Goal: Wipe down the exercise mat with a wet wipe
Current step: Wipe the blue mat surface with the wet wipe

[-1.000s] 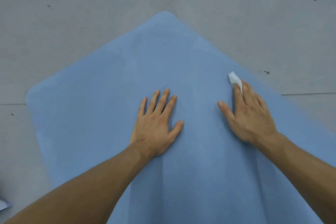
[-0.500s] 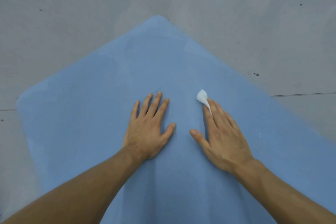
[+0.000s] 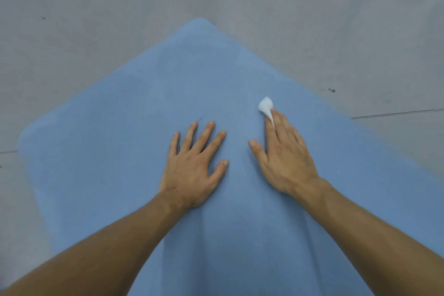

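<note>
A blue exercise mat [image 3: 120, 151] lies flat on the floor, one corner pointing away from me. My left hand [image 3: 194, 166] rests palm-down on the mat with fingers spread, holding nothing. Just to its right, my right hand [image 3: 283, 158] presses flat on a white wet wipe [image 3: 266, 106]. Only the wipe's crumpled end shows beyond the fingertips; the rest is hidden under the fingers.
Grey floor [image 3: 96, 19] surrounds the mat on the left, far side and right. A thin floor seam [image 3: 394, 113] runs off the mat's right edge. A few small dark specks [image 3: 331, 90] dot the floor.
My right hand slid the wipe leftward from near the mat's right edge toward my left hand. In the last half second it shifted slightly forward. My left hand stayed planted.
</note>
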Available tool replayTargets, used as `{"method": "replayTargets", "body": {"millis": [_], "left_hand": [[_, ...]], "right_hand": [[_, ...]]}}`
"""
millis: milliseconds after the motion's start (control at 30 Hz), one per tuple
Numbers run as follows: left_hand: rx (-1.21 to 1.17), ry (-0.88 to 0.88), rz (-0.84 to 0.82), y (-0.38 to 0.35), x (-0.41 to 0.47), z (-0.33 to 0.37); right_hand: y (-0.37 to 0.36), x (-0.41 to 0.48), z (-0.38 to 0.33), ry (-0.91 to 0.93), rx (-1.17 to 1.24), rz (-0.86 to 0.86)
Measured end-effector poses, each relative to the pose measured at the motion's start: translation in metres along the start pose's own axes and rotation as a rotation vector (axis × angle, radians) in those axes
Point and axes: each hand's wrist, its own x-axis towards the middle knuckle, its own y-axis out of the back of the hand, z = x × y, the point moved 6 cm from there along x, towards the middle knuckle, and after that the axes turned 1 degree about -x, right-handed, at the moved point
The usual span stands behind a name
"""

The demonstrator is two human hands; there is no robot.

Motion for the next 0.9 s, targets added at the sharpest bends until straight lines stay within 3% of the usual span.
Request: {"method": "replayTargets", "body": {"millis": [100, 167, 267, 433, 733, 900], "left_hand": [[-0.012, -0.004, 0.002, 0.001, 0.000, 0.000], [-0.009, -0.006, -0.003, 0.000, 0.000, 0.000], [-0.004, -0.003, -0.006, -0.002, 0.000, 0.000], [-0.008, -0.027, -0.021, -0.002, 0.000, 0.001], [-0.006, -0.058, -0.079, -0.001, 0.001, 0.004], [-0.019, -0.026, -0.107, -0.006, -0.002, 0.008]], "right_hand": [[0.000, -0.038, -0.007, 0.131, -0.042, -0.017], [0.001, -0.059, 0.009, 0.114, -0.084, -0.025], [0.012, -0.058, 0.051, -0.036, -0.130, 0.020], [0.024, -0.012, 0.087, -0.295, 0.042, 0.001], [-0.003, -0.086, 0.004, 0.102, 0.002, -0.078], [0.001, -0.118, 0.033, -0.010, -0.071, -0.064]]}}
